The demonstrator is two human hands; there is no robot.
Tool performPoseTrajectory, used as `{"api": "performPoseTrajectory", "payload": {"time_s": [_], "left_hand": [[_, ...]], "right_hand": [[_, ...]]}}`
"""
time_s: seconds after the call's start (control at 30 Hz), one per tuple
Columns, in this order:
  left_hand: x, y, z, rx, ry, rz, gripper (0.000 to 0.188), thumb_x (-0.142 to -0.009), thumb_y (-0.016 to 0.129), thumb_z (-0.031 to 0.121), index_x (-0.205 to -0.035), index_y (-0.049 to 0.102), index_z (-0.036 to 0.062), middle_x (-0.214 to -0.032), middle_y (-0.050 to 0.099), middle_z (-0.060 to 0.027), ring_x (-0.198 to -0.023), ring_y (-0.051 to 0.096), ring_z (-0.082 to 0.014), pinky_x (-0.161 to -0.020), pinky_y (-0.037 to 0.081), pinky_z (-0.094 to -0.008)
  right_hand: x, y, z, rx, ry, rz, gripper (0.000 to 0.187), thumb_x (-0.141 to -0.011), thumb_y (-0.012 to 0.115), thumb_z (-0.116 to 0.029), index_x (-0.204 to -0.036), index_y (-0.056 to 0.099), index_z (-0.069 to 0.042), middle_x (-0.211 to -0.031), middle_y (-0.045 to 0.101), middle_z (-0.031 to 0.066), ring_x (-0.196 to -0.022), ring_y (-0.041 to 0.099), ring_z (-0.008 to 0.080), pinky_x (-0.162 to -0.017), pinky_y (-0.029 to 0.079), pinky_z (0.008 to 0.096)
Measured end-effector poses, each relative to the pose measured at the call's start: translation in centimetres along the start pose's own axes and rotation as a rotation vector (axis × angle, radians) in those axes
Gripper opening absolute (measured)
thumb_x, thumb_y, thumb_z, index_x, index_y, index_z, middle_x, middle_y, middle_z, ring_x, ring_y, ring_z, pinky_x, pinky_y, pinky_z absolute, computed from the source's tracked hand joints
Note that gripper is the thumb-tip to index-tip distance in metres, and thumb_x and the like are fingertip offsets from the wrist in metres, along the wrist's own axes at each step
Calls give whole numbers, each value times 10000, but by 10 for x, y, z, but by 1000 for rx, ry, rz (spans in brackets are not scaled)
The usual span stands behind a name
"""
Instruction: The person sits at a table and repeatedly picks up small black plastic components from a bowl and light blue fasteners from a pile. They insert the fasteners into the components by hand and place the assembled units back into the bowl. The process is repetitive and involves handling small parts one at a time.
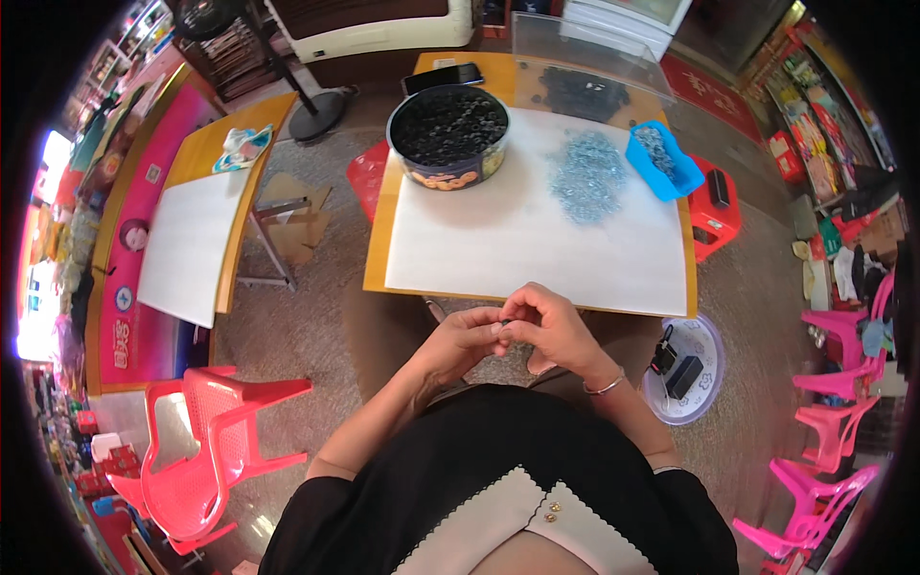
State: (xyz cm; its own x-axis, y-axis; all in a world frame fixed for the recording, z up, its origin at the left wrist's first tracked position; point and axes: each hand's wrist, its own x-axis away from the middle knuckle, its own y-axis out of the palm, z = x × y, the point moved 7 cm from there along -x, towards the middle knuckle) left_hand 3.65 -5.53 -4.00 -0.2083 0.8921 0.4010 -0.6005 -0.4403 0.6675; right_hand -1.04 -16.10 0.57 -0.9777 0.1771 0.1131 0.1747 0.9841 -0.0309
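Observation:
My left hand (pixel 466 341) and my right hand (pixel 554 331) meet just short of the table's front edge, their fingertips pinched together. Between them shows a bit of a small dark piece (pixel 505 323), mostly hidden by the fingers; its kind is too small to make out. Ahead on the white-covered table (pixel 460 244), a round tub (pixel 450 179) is filled with small black ring-like parts (pixel 448 125). To its right spreads a loose heap of small pale-blue, clear-looking pieces (pixel 587 177). A blue plastic basket (pixel 682 182) at the right edge holds more small pieces.
Behind the tub lies a phone (pixel 443 79). A clear plastic panel (pixel 589 62) stands by dark pieces (pixel 580 93) at the back. Beside the table are a red stool (pixel 717 211) and a white basin (pixel 707 398) holding black items. A red chair (pixel 206 450) stands left.

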Motion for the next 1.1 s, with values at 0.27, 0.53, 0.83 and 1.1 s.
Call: {"api": "performPoseTrajectory", "payload": {"time_s": [0.27,0.53,0.83,1.1], "left_hand": [[-10,-21,8,248,161,-89,244,-907,555,109,-1114,521,-14,-939,573,-68,-791,540,-124,-707,444,-239],[-11,-18,32,295,219,-45,253,-884,594,127,-1090,535,-9,-924,560,-64,-778,536,-116,-676,437,-235],[-9,-37,43,337,232,-9,238,-893,583,138,-1081,538,-2,-921,561,-54,-764,533,-116,-669,440,-227],[-16,-44,49,358,242,21,257,-897,576,138,-1095,515,-13,-915,555,-67,-754,531,-122,-669,451,-224]], "right_hand": [[-41,-26,-43,416,-225,133,144,-780,668,-89,-877,598,-9,-769,576,41,-703,539,110,-649,443,257],[-210,-64,-80,851,-408,263,84,-759,602,-90,-795,659,-40,-809,641,149,-777,614,292,-683,474,390],[-304,-54,-29,1466,-263,79,93,-680,686,-67,-770,668,-52,-837,656,125,-885,592,312,-755,475,400],[-298,-71,-41,738,-266,50,134,-679,697,-48,-793,636,-12,-714,633,109,-689,605,206,-643,465,318]]}}
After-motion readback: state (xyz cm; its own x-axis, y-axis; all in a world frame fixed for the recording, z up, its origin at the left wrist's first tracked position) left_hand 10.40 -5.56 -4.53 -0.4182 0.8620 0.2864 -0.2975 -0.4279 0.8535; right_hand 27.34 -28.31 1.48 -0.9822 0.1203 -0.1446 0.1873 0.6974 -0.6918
